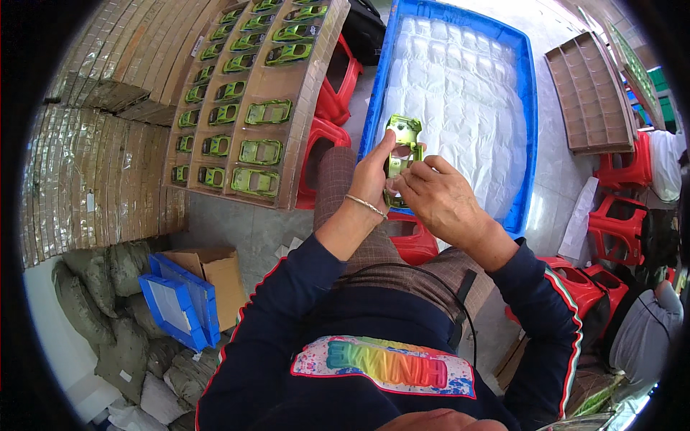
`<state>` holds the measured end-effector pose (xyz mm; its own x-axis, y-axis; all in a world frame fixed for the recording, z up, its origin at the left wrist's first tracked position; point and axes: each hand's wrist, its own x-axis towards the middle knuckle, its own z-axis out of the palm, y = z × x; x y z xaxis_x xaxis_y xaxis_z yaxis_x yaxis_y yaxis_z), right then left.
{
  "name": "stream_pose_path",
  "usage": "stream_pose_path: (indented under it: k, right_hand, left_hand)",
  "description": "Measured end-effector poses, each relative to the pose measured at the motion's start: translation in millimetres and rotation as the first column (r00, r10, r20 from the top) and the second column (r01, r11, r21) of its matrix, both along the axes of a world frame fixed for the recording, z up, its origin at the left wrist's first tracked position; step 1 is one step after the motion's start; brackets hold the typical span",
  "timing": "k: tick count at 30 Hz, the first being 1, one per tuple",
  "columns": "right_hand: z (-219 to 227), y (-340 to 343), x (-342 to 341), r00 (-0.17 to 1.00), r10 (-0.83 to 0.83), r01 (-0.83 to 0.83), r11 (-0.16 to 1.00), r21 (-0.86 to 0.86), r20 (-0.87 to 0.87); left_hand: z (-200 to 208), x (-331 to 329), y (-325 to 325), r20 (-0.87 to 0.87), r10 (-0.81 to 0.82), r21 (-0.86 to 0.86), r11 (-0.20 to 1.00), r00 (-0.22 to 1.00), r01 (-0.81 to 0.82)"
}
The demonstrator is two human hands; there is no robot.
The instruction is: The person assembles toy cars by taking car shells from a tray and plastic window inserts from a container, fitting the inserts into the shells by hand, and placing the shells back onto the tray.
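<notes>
A bright green toy car body (405, 131), with openings where its windows are, is gripped in my left hand (370, 176) over the near edge of a blue tray. The thumb lies along its left side. My right hand (442, 192) is closed, its thumb and fingertips pinched against the near part of the car body. Whatever sits between those fingertips is too small and covered to make out. Left of my hands, a cardboard divided tray (305, 136) holds rows of similar green car bodies (260, 151).
Ahead, the blue tray (533, 115) contains white wrapped pieces under film. Red stools (336, 86) stand beside it. Stacked cardboard trays (108, 172) rise at left, above sacks (118, 359) and a carton (219, 276). Another divided tray (593, 93) rests at right near more red stools (619, 228).
</notes>
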<state>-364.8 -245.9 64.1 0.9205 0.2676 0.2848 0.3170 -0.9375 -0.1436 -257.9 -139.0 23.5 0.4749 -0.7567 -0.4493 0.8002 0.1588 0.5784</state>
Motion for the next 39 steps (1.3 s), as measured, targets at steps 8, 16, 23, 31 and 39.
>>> stream_pose_path:
  k: [8,16,23,31,39]
  right_hand:
    - [17.0,-6.1,1.6,0.999,-0.013,0.012,0.999,0.040,0.032]
    - [21.7,-6.0,3.3,0.990,-0.044,0.039,0.998,-0.041,-0.133]
    - [18.0,-3.7,5.6,0.994,-0.107,0.107,0.994,0.018,0.006]
    - [17.4,12.8,7.3,0.963,-0.198,0.203,0.979,0.008,-0.185]
    - [10.1,-2.2,1.1,0.932,-0.359,0.279,0.786,0.551,0.040]
  left_hand:
    - [16.3,0.0,-3.4,0.000,0.044,-0.082,0.996,0.999,-0.044]
    - [19.1,2.7,-10.3,0.096,0.030,-0.002,1.000,0.995,-0.030]
    - [13.7,8.2,-14.3,0.148,0.011,0.022,1.000,0.989,-0.015]
    - [3.8,14.4,-11.9,0.114,0.038,-0.031,0.999,0.993,-0.035]
    - [23.1,43.5,-5.0,0.426,0.028,-0.030,0.999,0.904,-0.017]
